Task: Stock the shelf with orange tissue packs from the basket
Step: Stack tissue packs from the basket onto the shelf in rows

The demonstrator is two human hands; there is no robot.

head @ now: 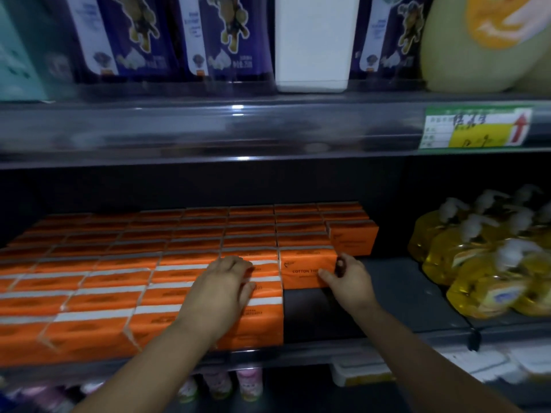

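Observation:
Rows of orange tissue packs cover the left and middle of the dark shelf. My left hand lies flat on top of the front packs, fingers relaxed. My right hand grips the right front corner of one orange pack at the end of a row, thumb on its front face, fingers round its side. Another orange pack stands a little further back on the right. The basket is out of view.
Yellow pump bottles crowd the shelf's right end. Bare dark shelf lies in front of and right of the held pack. Above, a shelf rail carries a green and yellow price tag under purple packages and a white box. Pink bottles stand below.

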